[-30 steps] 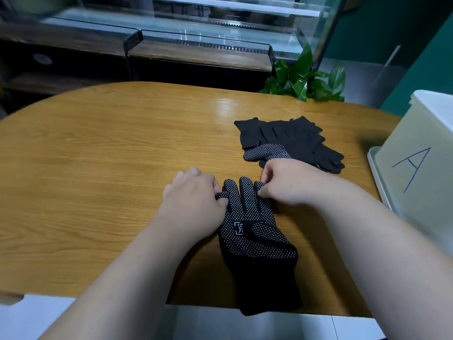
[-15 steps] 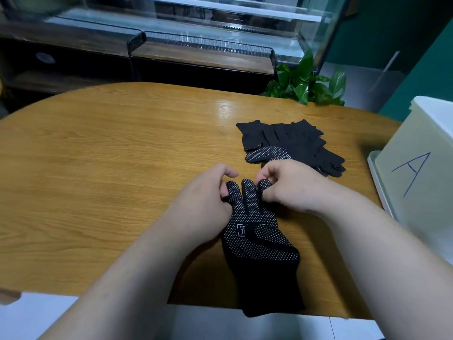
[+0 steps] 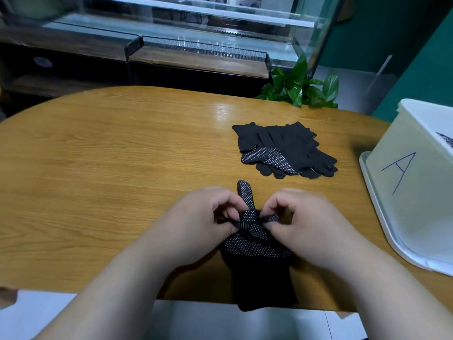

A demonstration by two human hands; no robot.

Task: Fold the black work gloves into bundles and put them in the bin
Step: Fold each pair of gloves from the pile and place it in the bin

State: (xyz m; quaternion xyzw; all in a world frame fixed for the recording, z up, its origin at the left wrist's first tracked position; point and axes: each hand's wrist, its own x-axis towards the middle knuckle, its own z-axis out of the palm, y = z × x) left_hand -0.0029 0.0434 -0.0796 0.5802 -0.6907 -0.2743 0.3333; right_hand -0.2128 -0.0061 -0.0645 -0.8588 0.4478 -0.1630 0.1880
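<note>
Closest to the camera, the dotted black glove (image 3: 257,251) lies at the near edge of the wooden table (image 3: 110,180). Its long axis runs front to back, with the plain cuff towards the person, overhanging the edge, and the fingers pointing away. Whether this is a single glove or two stacked cannot be told, as the hands cover its middle.

The left hand (image 3: 196,231) and the right hand (image 3: 306,227) sit either side of it, forearms cut off by the bottom of the frame. Each hand has its fingers curled, with thumb and forefinger pinching the glove's turned-back finger ends, left side and right side. One glove finger (image 3: 245,195) lies flat between the hands and points straight away. The other glove fingers are bunched under the pinches and hard to make out.

Farther back and slightly right, well apart from the hands, is one pile of black gloves (image 3: 284,148). It holds several overlapping gloves, too merged to count. One shows its dotted palm, and the fingers point to the near right.

At the right edge stands one white bin (image 3: 414,200) marked with a blue "A", cut off by the frame. A scrap of dotted fabric (image 3: 445,141) shows inside its rim.

Beyond the table are one leafy green plant (image 3: 301,89) and a blurred glass display case (image 3: 196,33).
</note>
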